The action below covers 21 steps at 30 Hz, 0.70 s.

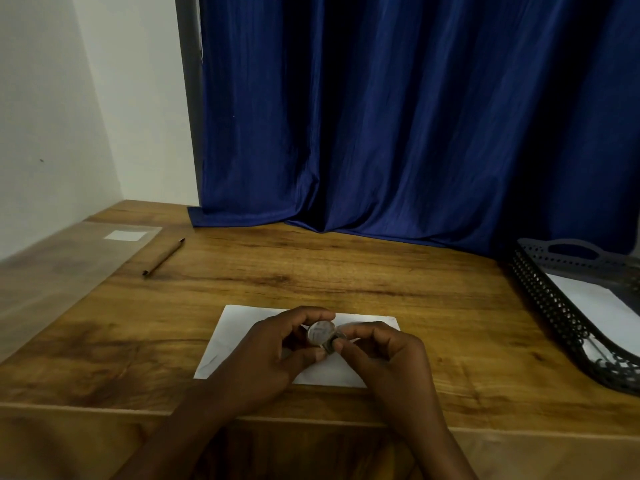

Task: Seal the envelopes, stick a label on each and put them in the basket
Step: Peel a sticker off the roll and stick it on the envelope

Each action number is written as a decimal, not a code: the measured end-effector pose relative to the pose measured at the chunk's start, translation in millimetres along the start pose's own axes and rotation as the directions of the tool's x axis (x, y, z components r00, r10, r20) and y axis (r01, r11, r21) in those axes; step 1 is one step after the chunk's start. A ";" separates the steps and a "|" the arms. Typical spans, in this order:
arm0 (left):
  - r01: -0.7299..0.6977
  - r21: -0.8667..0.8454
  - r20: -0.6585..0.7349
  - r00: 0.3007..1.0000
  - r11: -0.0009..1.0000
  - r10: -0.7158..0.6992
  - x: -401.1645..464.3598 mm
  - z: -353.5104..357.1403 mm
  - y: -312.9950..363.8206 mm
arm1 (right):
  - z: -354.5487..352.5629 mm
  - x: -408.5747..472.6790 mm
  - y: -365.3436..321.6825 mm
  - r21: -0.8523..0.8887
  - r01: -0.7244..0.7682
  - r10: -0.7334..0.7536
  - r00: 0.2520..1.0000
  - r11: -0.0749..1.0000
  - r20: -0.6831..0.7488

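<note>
A white envelope [242, 336] lies flat on the wooden table [311, 268] near its front edge. Above it my left hand [277, 348] grips a small clear roll of tape [321, 333], fingers curled round it. My right hand [384, 355] pinches the roll's lower right edge [333, 345] between thumb and fingertips; whether a tape end is lifted is too blurred to tell. A dark perforated basket [561, 317] stands at the right edge with a white envelope [595, 299] inside. A transparent sheet bearing a white label [125, 235] lies at the far left.
A brown pen [164, 257] lies diagonally beside the transparent sheet. A blue curtain [415, 116] hangs behind the table and drapes onto its back edge. A white wall borders the left side.
</note>
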<state>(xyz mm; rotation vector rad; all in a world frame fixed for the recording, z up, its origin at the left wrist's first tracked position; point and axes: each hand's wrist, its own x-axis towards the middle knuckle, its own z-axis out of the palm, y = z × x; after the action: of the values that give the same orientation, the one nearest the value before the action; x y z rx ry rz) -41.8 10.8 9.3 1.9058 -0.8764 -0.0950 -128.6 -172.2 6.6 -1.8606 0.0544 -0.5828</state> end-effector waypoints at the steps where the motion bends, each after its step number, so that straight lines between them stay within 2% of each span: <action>1: 0.000 -0.002 -0.004 1.000 1.000 0.000 0.3 0.0 0.1 | -0.7 -0.2 -0.1 -0.003 0.014 -0.014 1.000 1.000 -0.001; 18: -0.020 -0.066 -0.073 0.997 0.998 0.015 2.3 -0.1 -2.1 | -10.5 2.0 -8.6 0.141 0.002 0.007 0.998 0.990 -0.065; 21: -0.080 -0.117 -0.174 0.983 0.990 0.059 1.7 -3.4 2.0 | -10.0 1.6 -9.8 0.108 0.010 -0.005 0.999 0.994 -0.040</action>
<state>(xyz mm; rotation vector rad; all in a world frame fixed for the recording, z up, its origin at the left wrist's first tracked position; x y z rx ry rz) -40.1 11.8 13.1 1.7383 -0.8016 0.0539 -133.8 -177.9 18.4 -1.7453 0.0418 -0.6167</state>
